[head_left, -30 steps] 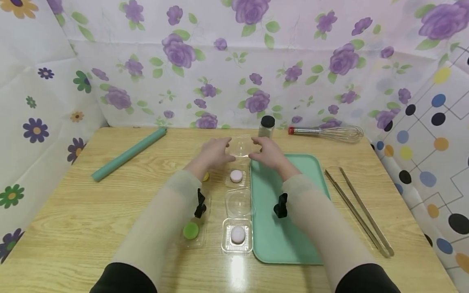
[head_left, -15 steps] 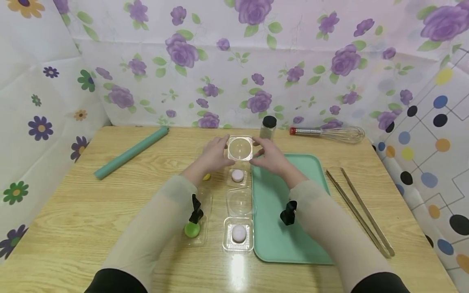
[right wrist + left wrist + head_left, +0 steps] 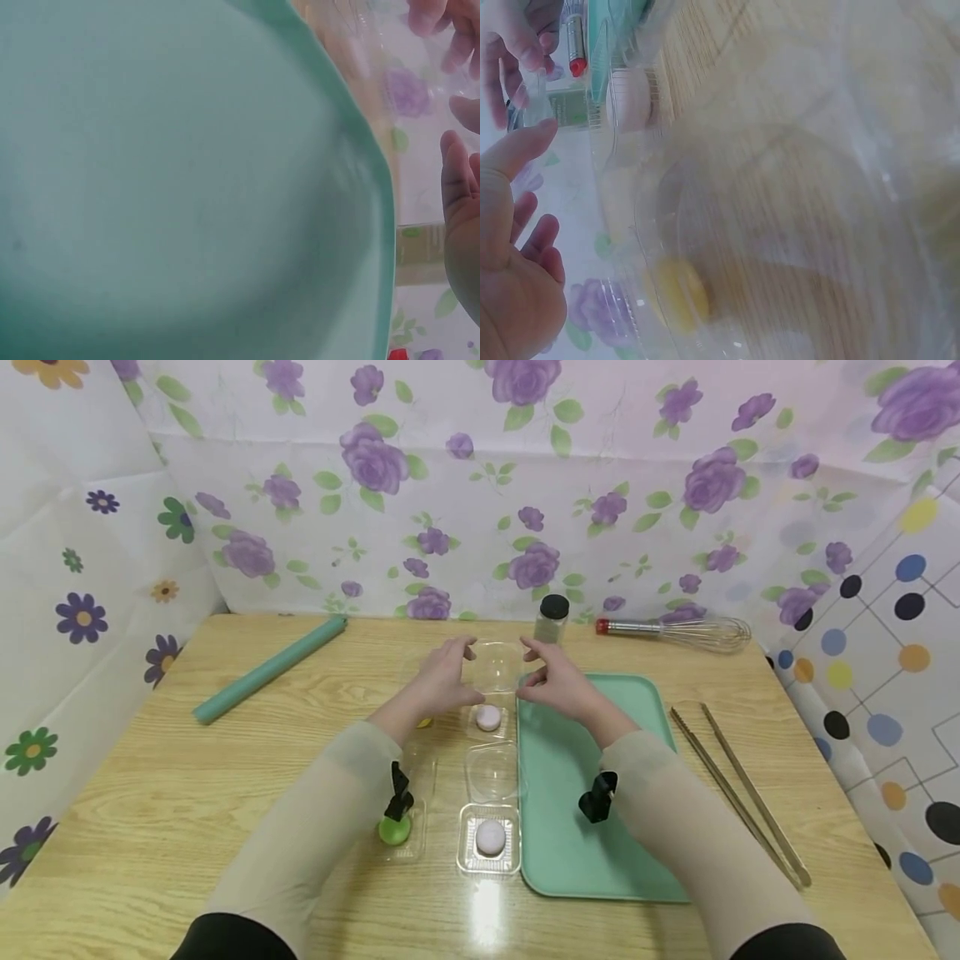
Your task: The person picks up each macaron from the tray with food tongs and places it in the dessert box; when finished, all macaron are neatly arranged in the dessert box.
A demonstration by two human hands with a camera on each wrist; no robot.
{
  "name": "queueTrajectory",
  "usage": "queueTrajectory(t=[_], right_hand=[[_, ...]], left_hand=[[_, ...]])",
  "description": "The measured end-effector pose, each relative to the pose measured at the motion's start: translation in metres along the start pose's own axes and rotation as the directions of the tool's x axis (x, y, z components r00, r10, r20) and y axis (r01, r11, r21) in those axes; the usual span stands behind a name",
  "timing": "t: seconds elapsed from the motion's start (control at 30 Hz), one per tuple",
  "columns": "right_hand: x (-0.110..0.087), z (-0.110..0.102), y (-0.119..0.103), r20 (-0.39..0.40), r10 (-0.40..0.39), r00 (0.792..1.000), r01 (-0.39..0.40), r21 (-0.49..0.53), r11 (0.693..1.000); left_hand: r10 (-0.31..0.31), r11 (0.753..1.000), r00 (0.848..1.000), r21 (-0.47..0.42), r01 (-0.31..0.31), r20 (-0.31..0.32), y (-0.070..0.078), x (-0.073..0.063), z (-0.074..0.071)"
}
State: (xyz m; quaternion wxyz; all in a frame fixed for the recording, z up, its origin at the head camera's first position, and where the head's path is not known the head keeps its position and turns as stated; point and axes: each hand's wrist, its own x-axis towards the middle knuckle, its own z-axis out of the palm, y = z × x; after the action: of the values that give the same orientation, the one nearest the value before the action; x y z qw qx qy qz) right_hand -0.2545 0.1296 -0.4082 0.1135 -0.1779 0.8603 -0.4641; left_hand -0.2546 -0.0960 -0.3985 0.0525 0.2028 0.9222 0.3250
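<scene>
The raised clear lid [image 3: 498,665] of a clamshell box stands at the back middle of the table, between my two hands. A pale pink macaron-like cake [image 3: 488,718] sits in that box's base. My left hand [image 3: 438,679] is at the lid's left edge, fingers spread and thumb apart. At the right edge, over the tray's far left corner, my right hand [image 3: 557,687] has its fingers bent loosely and spaced from the thumb. The left wrist view shows a yellow round cake [image 3: 679,295] under clear plastic, below my left hand.
Nearer stand a box with a pale cake [image 3: 491,837] and one with a green cake [image 3: 394,830], partly behind my left wrist. A green tray [image 3: 592,881] lies right, tongs [image 3: 738,793] beyond it. A black-capped jar [image 3: 552,620], whisk [image 3: 675,632] and green roll [image 3: 272,670] lie behind.
Half a second ago the lid was tipped forward between both hands, its rim bright. Now it leans back as it did a second ago, and the hands have parted slightly.
</scene>
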Motion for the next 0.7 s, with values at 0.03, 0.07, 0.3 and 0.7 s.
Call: queueTrajectory(t=[0.03, 0.07, 0.3, 0.7], right_hand=[[0.0, 0.0005, 0.0, 0.005, -0.005, 1.0, 0.005, 0.008, 1.0], [-0.0001, 0.0011, 0.0, 0.008, -0.008, 1.0, 0.008, 0.018, 1.0], [-0.0026, 0.0038, -0.0029, 0.022, 0.01, 1.0, -0.011, 0.049, 0.999], [-0.007, 0.002, -0.0058, 0.033, 0.031, 0.999, -0.037, 0.201, 0.979]], left_hand=[[0.001, 1.0, 1.0, -0.005, -0.001, -0.001, -0.0002, -0.0007, 0.0003], [0.001, 1.0, 1.0, -0.008, -0.001, -0.002, -0.0003, -0.0013, 0.0004], [0.006, 1.0, 1.0, -0.002, -0.006, 0.011, 0.0004, -0.0064, -0.0003], [0.061, 0.998, 0.997, 0.015, -0.06, -0.042, 0.0012, -0.0081, -0.0033]])
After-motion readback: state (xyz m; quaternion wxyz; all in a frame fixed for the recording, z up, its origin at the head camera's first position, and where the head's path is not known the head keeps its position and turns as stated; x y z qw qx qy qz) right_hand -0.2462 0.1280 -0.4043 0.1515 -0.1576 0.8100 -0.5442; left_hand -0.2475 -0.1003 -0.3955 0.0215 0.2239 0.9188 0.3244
